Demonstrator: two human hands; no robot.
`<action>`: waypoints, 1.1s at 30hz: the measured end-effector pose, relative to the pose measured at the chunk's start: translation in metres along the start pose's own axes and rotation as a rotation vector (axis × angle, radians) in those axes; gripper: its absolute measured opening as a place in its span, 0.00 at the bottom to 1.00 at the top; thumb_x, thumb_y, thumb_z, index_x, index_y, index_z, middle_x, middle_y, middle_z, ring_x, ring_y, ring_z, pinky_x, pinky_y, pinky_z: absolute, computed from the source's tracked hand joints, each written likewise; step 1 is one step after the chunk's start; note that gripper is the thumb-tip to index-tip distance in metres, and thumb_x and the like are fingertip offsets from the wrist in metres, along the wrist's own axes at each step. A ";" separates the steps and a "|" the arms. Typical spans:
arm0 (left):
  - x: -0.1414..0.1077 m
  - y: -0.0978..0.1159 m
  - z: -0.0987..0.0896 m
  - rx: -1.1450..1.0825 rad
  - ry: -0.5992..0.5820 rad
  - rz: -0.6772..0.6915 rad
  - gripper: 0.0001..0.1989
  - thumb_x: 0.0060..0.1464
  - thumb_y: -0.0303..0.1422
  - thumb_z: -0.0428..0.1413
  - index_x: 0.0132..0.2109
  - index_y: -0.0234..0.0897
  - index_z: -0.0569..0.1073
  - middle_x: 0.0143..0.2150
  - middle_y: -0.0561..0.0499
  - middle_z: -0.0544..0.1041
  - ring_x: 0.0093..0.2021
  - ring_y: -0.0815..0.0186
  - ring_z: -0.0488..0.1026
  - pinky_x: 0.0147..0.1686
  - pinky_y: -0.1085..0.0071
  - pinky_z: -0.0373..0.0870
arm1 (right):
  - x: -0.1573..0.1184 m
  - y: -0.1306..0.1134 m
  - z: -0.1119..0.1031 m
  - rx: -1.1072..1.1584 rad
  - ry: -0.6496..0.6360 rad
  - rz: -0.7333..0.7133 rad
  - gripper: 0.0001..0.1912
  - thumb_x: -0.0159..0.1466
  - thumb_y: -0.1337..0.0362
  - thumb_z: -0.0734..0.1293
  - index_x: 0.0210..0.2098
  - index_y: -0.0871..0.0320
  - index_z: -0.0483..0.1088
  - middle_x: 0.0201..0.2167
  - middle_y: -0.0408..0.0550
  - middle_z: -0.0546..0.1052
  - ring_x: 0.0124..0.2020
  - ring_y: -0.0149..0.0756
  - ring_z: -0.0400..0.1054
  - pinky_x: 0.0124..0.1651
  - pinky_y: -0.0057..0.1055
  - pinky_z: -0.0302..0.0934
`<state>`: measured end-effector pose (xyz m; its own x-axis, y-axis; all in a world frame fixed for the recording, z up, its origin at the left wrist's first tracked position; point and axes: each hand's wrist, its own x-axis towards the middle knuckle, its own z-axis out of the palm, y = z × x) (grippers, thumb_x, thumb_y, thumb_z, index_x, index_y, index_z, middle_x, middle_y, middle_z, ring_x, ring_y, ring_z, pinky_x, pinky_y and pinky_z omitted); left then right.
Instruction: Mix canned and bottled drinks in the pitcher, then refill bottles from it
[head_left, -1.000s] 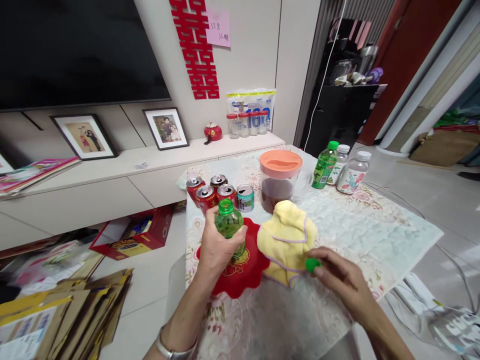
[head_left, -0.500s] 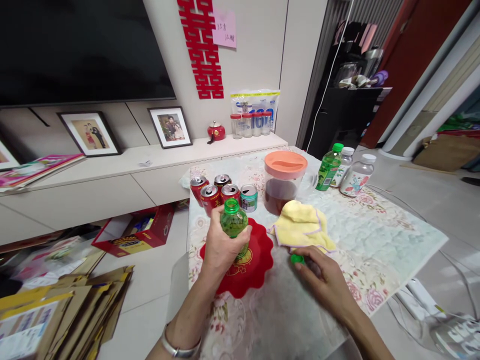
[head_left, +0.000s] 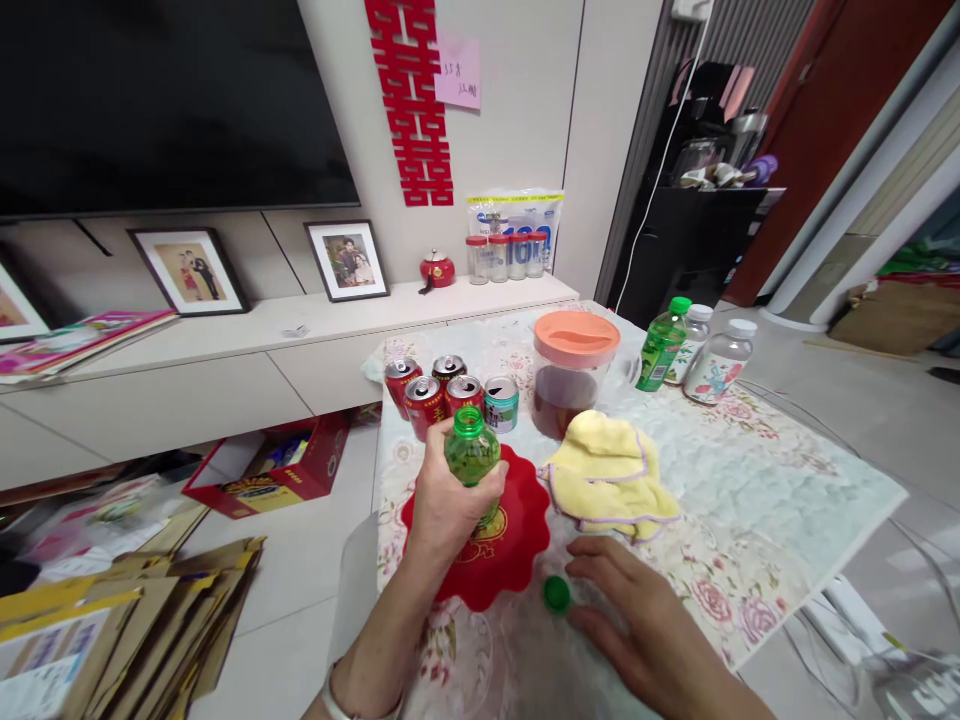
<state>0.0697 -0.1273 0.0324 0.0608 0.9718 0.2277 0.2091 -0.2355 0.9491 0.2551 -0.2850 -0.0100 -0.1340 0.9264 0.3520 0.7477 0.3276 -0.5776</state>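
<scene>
My left hand (head_left: 450,490) is wrapped round a green plastic bottle (head_left: 472,450), its mouth uncapped. The bottle is over a red scalloped tray (head_left: 517,560) on the table; its base is hidden behind my fingers. A green bottle cap (head_left: 556,594) lies on the table to the right of the tray. Just right of the cap is my right hand (head_left: 630,610), thumb and fingers apart, holding nothing. A folded yellow cloth (head_left: 607,470) with purple edging lies beyond that hand.
Behind the tray stand several drink cans (head_left: 426,402). A lidded pitcher (head_left: 570,375) of dark liquid is at the table's back. To its right are a capped green bottle (head_left: 661,350) and two white-capped bottles (head_left: 720,365). Flattened cardboard (head_left: 172,620) leans at the floor's left.
My right hand has let go of the green cap, which now lies nearer me and further left. That hand has come back toward me. My left hand still grips the bottle.
</scene>
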 end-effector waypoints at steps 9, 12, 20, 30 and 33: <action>0.002 0.000 0.001 -0.013 0.001 0.004 0.27 0.43 0.38 0.64 0.49 0.42 0.64 0.37 0.55 0.76 0.35 0.63 0.77 0.41 0.66 0.75 | 0.058 0.084 -0.042 -0.337 0.364 0.174 0.22 0.64 0.57 0.69 0.54 0.60 0.74 0.58 0.65 0.75 0.60 0.63 0.67 0.60 0.58 0.64; 0.002 -0.002 0.000 -0.032 -0.012 0.008 0.26 0.44 0.37 0.65 0.49 0.42 0.64 0.37 0.56 0.76 0.35 0.64 0.77 0.41 0.67 0.75 | 0.062 0.103 -0.034 -0.298 0.264 0.263 0.31 0.60 0.64 0.66 0.64 0.59 0.71 0.61 0.62 0.73 0.60 0.58 0.70 0.59 0.53 0.68; 0.001 -0.002 -0.001 -0.048 -0.022 -0.003 0.27 0.44 0.36 0.65 0.50 0.43 0.64 0.37 0.56 0.77 0.35 0.64 0.78 0.41 0.68 0.76 | 0.026 0.086 -0.058 -0.218 0.198 0.370 0.28 0.61 0.63 0.62 0.61 0.53 0.73 0.54 0.53 0.80 0.51 0.47 0.76 0.55 0.44 0.70; 0.000 -0.006 0.001 -0.022 -0.011 -0.009 0.27 0.44 0.38 0.64 0.51 0.43 0.64 0.38 0.54 0.77 0.36 0.61 0.77 0.42 0.65 0.75 | 0.069 0.089 -0.097 0.070 0.475 0.502 0.29 0.58 0.45 0.72 0.52 0.55 0.79 0.57 0.59 0.79 0.57 0.60 0.72 0.59 0.55 0.65; 0.001 -0.006 0.001 -0.024 -0.018 -0.011 0.27 0.45 0.37 0.64 0.51 0.43 0.64 0.37 0.55 0.77 0.35 0.62 0.77 0.40 0.66 0.75 | 0.105 0.101 -0.103 0.335 0.587 0.537 0.28 0.53 0.45 0.76 0.47 0.55 0.80 0.54 0.58 0.81 0.58 0.59 0.73 0.60 0.53 0.64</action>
<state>0.0695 -0.1249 0.0267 0.0761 0.9740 0.2133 0.1866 -0.2240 0.9566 0.3834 -0.1740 0.0442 0.6097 0.7557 0.2391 0.3697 -0.0043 -0.9291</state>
